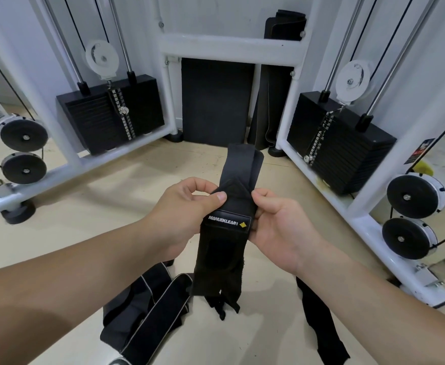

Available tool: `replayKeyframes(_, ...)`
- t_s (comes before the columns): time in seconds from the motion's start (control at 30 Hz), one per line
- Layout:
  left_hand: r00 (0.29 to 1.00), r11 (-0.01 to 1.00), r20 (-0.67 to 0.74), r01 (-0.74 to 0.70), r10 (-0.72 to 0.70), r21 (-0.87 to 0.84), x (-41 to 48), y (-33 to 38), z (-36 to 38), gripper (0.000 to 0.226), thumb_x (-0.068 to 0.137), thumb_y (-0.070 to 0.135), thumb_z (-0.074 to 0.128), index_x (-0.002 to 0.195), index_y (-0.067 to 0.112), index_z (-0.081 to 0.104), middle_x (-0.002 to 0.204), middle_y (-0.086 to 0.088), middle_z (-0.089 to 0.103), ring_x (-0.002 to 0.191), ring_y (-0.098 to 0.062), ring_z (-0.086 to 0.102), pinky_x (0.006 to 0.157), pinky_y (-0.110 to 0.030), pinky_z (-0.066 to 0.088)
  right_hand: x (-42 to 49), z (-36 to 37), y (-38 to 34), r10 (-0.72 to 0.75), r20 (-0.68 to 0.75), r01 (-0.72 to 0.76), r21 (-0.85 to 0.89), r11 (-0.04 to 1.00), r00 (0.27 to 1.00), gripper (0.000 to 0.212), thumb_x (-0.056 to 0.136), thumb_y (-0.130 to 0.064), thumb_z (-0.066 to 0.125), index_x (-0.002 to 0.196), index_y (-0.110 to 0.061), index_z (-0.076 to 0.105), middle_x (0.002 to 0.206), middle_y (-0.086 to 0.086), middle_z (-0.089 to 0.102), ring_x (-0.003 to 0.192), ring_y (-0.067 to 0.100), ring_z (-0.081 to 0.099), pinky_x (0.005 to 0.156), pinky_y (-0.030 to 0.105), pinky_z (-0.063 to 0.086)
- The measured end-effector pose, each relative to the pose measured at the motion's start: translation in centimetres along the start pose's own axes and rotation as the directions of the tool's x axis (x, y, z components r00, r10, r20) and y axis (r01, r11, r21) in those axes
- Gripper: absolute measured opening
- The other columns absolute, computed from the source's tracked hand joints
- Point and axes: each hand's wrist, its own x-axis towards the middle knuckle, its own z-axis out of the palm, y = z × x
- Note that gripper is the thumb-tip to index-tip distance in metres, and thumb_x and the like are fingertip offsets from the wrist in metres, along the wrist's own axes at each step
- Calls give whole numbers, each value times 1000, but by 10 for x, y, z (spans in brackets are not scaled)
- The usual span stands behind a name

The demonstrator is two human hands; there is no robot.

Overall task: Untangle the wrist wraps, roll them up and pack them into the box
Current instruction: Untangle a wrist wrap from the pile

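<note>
Both hands hold one black wrist wrap (225, 206) up in front of the body, above the tiled floor (137, 206). The left hand (187, 214) pinches the wrap's left edge, thumb on top and the curled fingers behind it. The right hand (279, 222) grips the right edge, fingers curled round the cloth with the palm turned up. Between the two sets of fingertips the wrap lies flat, and its white-lettered label (226, 222) sits just below the left thumb. Beyond the fingers the wrap stands up as a doubled band; below them it hangs down to a frayed end, possibly with a thumb loop, though the dark cloth hides the detail. More wraps (147, 309) lie tangled on the floor under the left forearm, and another black strip (318, 327) trails beneath the right wrist. A white cable machine (231, 46) with black weight stacks (110, 114) stands well beyond the fingertips.
</note>
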Motion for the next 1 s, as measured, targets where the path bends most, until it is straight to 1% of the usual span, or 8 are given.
replayKeyframes(0.2,1000,998,-30,-7,5,-64,-4,0,3,10,98,10,72,104,11,64,98,-29,75,86,-37,70,99,-65,54,-1,7,3,-47,-16,45,-101,994,999,17,112,-23,45,105,-15,58,133,24,70,110,34,69,98,49,54)
replayKeyframes(0.37,998,999,-50,-38,36,-36,-5,0,3,10,99,14,73,102,14,64,101,-30,76,85,-37,72,96,-63,56,0,11,7,-181,-112,130,-356,925,977,32,113,-40,46,121,-15,65,121,11,76,118,31,72,106,53,57)
replayKeyframes(0.47,994,995,-64,-81,84,52,-2,-4,3,11,99,19,74,103,16,64,97,-25,78,79,-32,71,76,-49,59,-2,15,11,-296,-86,199,-564,802,951,37,113,-42,43,112,-16,69,109,11,75,107,27,73,98,50,60)
replayKeyframes(0.53,986,976,-72,-135,149,171,0,-7,2,10,98,23,75,100,19,66,89,-20,76,72,-24,66,63,-38,52,-3,14,12,-363,-64,236,-651,721,930,41,114,-37,41,106,-5,64,94,18,65,84,19,63,78,36,55)
replayKeyframes(0.6,976,951,-83,-176,203,256,2,-11,1,10,95,25,78,93,23,68,79,-12,70,70,-20,62,65,-46,60,-4,13,11,-397,-46,256,-695,672,917,41,115,-32,41,100,-1,62,91,24,59,77,11,52,71,29,45)
replayKeyframes(0.7,968,931,-70,-209,240,299,3,-14,0,10,92,27,80,89,27,70,79,-4,65,74,-23,61,80,-63,61,-4,13,10,-396,-52,241,-719,651,917,39,115,-31,40,92,-9,63,75,4,55,64,1,48,60,16,42)
replayKeyframes(0.87,959,901,-63,-236,277,363,0,-11,0,9,96,26,77,97,24,69,82,-9,67,72,-19,62,77,-53,61,-3,17,13,-374,-26,250,-700,669,927,23,112,-33,49,112,-19,67,107,7,73,99,13,69,86,33,56)
replayKeyframes(1.0,984,907,-30,-151,177,394,-1,-12,2,29,94,46,75,113,28,62,103,4,72,91,-11,70,86,-33,59,-2,19,8,-359,-134,188,-657,730,924,21,113,-23,47,102,-34,62,111,-4,73,102,10,67,82,26,55)
